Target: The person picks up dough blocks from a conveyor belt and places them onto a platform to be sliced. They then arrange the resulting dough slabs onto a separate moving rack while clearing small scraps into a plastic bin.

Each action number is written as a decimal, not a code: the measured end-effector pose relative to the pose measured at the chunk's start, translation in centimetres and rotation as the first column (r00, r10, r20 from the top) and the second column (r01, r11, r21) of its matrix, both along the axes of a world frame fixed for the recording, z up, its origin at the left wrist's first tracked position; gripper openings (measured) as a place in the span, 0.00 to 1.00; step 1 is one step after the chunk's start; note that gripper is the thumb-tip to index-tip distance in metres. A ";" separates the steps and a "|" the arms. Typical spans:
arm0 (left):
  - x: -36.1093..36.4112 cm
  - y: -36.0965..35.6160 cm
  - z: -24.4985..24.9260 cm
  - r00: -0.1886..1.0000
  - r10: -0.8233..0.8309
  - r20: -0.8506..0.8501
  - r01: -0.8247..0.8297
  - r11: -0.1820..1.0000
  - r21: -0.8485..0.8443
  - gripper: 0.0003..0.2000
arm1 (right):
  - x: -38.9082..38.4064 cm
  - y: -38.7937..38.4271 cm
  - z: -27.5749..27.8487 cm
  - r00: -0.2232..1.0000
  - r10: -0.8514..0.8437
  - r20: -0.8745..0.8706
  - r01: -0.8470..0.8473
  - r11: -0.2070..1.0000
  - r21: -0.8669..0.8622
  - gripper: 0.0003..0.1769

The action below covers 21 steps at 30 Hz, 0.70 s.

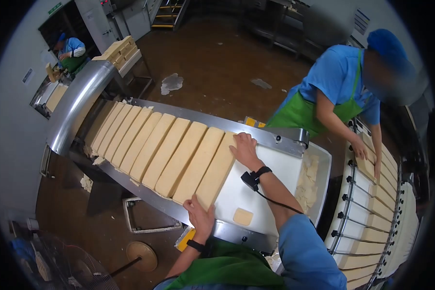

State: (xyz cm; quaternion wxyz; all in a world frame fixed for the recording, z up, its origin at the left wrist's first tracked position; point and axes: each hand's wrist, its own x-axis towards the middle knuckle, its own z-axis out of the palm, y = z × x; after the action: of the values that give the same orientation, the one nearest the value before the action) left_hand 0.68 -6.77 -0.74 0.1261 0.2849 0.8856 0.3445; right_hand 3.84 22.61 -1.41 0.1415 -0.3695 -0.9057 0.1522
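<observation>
Long pale dough-like blocks lie side by side across a conveyor. The rightmost block [217, 170] is between my two hands. My left hand [199, 216] touches its near end, with the fingers apart. At its far end is my right hand [245, 149], fingers bent over the block's edge. The other blocks [152, 147] continue leftward toward a curved metal cover. A small flat piece [242, 216] of the same pale material lies on the white belt [261, 186] to the right of the blocks.
A co-worker [324, 87] in a green apron handles blocks on a second, curved conveyor [343, 208] at the right. A tray of scraps [311, 183] sits past the belt's end. Another person [72, 52] stands at the far left, near stacked blocks [118, 50].
</observation>
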 end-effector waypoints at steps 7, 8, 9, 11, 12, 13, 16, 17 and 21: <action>0.2 1.2 0.7 0.997 -0.043 0.070 0.049 0.995 -0.091 0.43 | -2.7 0.2 -1.0 0.987 -0.101 0.123 0.090 0.992 0.093 0.27; 0.3 1.3 0.6 0.997 -0.049 0.064 0.055 0.994 -0.095 0.43 | -2.4 0.2 -1.1 0.988 -0.117 0.101 0.108 0.991 0.084 0.26; 0.4 1.4 0.6 0.997 -0.050 0.064 0.057 0.993 -0.105 0.42 | -2.0 0.1 -1.0 0.988 -0.133 0.079 0.127 0.989 0.076 0.26; 0.5 1.7 0.8 0.997 -0.058 0.058 0.065 0.990 -0.125 0.42 | -0.6 0.0 -0.9 0.984 -0.175 0.025 0.173 0.982 0.078 0.25; 0.6 1.7 0.8 0.995 -0.091 0.037 0.095 0.987 -0.131 0.42 | 0.8 -0.2 -0.9 0.980 -0.201 -0.005 0.200 0.976 0.086 0.25; 0.7 1.8 0.9 0.992 -0.126 0.016 0.127 0.983 -0.136 0.42 | 2.4 -0.3 -0.9 0.973 -0.228 -0.034 0.231 0.968 0.095 0.25; 0.6 2.1 1.3 0.960 -0.281 0.002 0.279 0.952 -0.127 0.40 | 9.3 -2.1 -0.1 0.920 -0.388 -0.060 0.391 0.918 0.059 0.25; 0.6 2.4 1.4 0.939 -0.345 0.006 0.343 0.932 -0.119 0.39 | 11.8 -3.0 0.2 0.891 -0.448 -0.068 0.451 0.892 0.038 0.25; 0.2 3.8 1.8 0.828 -0.561 0.017 0.556 0.815 -0.162 0.39 | 19.5 -5.7 0.9 0.816 -0.577 -0.036 0.565 0.810 -0.158 0.32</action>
State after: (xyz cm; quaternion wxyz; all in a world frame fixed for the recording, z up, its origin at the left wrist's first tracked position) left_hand 0.89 -2.99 1.02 0.2301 0.5262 0.7898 0.2156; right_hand 23.31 16.96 -0.55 0.1914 -0.6268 -0.7333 0.1808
